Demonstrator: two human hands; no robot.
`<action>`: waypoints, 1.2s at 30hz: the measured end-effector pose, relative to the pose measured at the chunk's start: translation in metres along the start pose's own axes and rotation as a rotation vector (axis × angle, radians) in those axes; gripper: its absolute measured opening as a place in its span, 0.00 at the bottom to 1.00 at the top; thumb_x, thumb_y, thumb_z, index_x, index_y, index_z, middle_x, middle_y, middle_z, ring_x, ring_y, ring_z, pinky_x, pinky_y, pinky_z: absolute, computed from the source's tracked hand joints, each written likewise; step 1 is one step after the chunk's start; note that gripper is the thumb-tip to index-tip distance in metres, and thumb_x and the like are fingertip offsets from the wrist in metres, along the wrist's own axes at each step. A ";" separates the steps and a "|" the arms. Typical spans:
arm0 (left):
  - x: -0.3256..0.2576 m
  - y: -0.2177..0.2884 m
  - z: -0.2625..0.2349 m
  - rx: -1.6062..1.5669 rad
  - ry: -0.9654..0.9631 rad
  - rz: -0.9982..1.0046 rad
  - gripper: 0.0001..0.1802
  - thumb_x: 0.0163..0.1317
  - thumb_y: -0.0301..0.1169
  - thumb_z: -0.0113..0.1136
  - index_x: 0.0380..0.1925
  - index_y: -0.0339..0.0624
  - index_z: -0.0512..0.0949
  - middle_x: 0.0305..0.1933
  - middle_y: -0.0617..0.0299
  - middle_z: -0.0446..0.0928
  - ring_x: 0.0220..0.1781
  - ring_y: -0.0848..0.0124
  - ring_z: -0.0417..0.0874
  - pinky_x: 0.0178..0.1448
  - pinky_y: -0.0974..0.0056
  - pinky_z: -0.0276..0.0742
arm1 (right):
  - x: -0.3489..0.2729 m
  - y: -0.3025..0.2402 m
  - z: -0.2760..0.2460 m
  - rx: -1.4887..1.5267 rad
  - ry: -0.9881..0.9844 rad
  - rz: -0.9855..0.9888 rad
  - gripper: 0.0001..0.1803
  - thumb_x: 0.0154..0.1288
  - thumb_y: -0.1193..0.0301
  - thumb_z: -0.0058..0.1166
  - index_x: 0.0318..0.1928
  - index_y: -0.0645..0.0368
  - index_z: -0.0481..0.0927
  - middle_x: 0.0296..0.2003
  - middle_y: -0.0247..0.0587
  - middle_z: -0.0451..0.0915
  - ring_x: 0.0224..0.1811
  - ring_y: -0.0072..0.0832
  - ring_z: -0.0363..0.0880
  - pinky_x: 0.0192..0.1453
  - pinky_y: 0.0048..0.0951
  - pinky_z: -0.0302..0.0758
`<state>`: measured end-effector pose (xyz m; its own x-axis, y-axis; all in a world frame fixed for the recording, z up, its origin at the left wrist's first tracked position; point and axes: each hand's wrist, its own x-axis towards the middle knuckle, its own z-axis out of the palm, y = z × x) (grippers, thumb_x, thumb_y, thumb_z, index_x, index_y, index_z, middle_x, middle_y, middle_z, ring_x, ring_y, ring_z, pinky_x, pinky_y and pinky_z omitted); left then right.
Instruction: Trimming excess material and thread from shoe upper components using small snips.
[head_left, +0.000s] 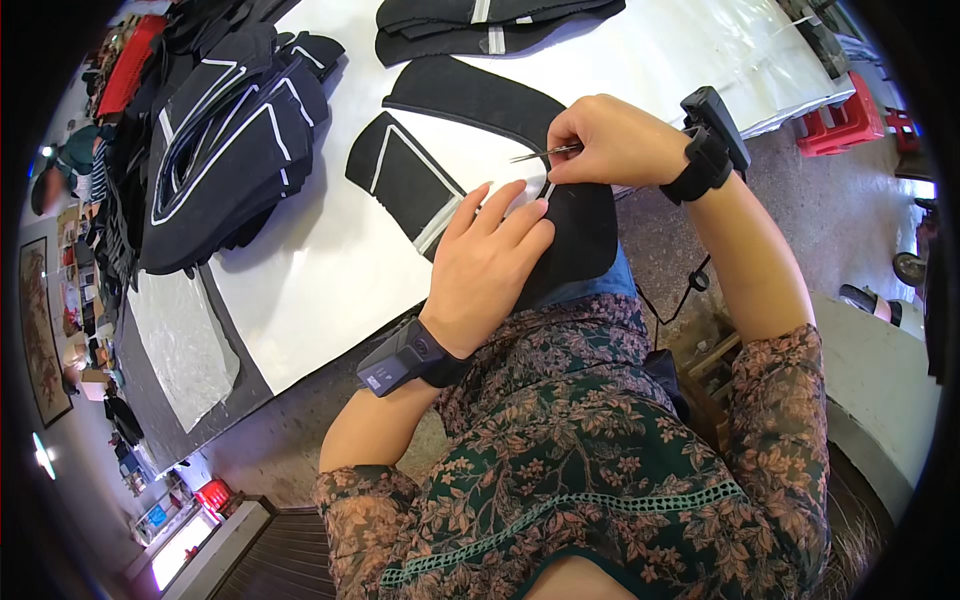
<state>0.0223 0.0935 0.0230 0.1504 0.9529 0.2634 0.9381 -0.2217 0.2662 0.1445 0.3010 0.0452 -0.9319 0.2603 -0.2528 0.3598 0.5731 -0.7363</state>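
Note:
On the white-covered table in front of me lies a curved black fabric piece [580, 225] with white tape strips, wrapped around a white gap. My left hand [490, 250] rests on its near edge, fingers stretched out and slightly spread, the fingertips beside a white strip. Opposite, my right hand [600, 145] pinches a slim pointed metal tool [535, 156]. Its tips point left, over the white gap at the piece's inner edge. Whether it is tweezers or small scissors, I cannot tell. Both wrists carry strapped-on dark devices.
A tall pile of similar black pieces [230, 150] with white strips stands to the left. More black pieces [480, 30] are stacked at the far side. Clear plastic sheet [185, 340] covers the table's left end. A red stool [845, 120] stands beyond the right table edge.

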 end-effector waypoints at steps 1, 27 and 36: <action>0.000 0.000 0.002 -0.001 -0.001 0.000 0.13 0.60 0.25 0.56 0.45 0.45 0.81 0.57 0.64 0.81 0.67 0.59 0.77 0.71 0.47 0.70 | 0.001 0.002 -0.001 -0.044 -0.012 0.021 0.13 0.51 0.65 0.65 0.31 0.65 0.86 0.24 0.49 0.84 0.27 0.36 0.84 0.36 0.34 0.78; -0.007 0.023 0.015 -0.085 0.009 -0.125 0.20 0.54 0.21 0.62 0.49 0.38 0.78 0.63 0.54 0.77 0.65 0.54 0.76 0.68 0.50 0.71 | 0.018 0.007 -0.009 -0.203 -0.038 -0.078 0.12 0.51 0.67 0.68 0.31 0.65 0.87 0.25 0.46 0.85 0.28 0.36 0.84 0.36 0.32 0.78; -0.053 0.004 0.001 -0.067 0.103 -0.161 0.20 0.58 0.24 0.68 0.51 0.35 0.78 0.60 0.50 0.80 0.62 0.50 0.81 0.67 0.48 0.75 | -0.004 -0.009 0.044 -0.094 0.087 0.009 0.15 0.55 0.64 0.64 0.31 0.67 0.86 0.26 0.54 0.84 0.30 0.44 0.86 0.37 0.36 0.80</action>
<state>0.0188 0.0423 0.0088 -0.0359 0.9517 0.3048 0.9242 -0.0844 0.3725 0.1427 0.2608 0.0253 -0.9226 0.3296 -0.2005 0.3745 0.6398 -0.6712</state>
